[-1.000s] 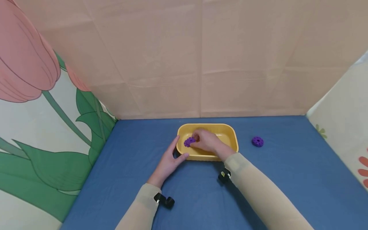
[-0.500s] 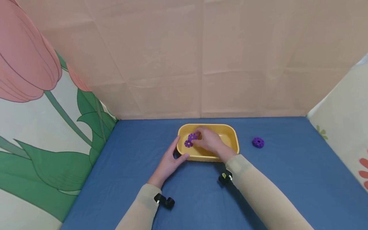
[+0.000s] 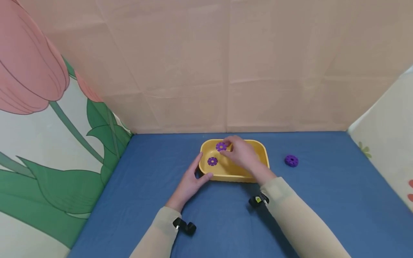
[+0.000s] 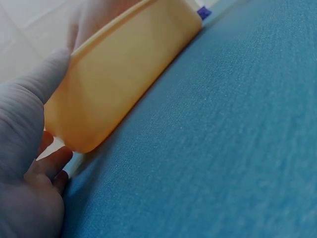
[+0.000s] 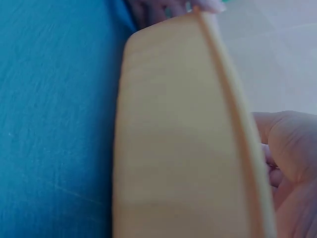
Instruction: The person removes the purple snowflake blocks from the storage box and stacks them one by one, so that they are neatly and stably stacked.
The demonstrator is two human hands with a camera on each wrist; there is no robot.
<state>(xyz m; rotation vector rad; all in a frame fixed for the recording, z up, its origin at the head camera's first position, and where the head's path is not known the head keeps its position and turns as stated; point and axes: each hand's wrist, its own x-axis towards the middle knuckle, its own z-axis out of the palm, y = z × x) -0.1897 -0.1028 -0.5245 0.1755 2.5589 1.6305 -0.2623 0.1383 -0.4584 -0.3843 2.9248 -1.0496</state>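
A yellow rectangular tray stands on the blue cloth. My left hand holds its near left corner, thumb at the front rim and fingers along the left end. One purple notched disc, flower-shaped with a pale centre, lies on the tray floor at the left. Inside the tray's back part, my right hand pinches a second purple notched disc by its right edge. The right wrist view shows the tray's outer wall in front of that hand, hiding the disc.
To the right of the tray, a thicker purple notched piece, perhaps stacked discs, lies on the blue cloth. A beige hanging sheet closes off the back. Flower-printed sheets flank both sides.
My right hand has moved back and right inside the tray with its disc, baring the other disc at the left. My left hand has stayed on the tray corner.
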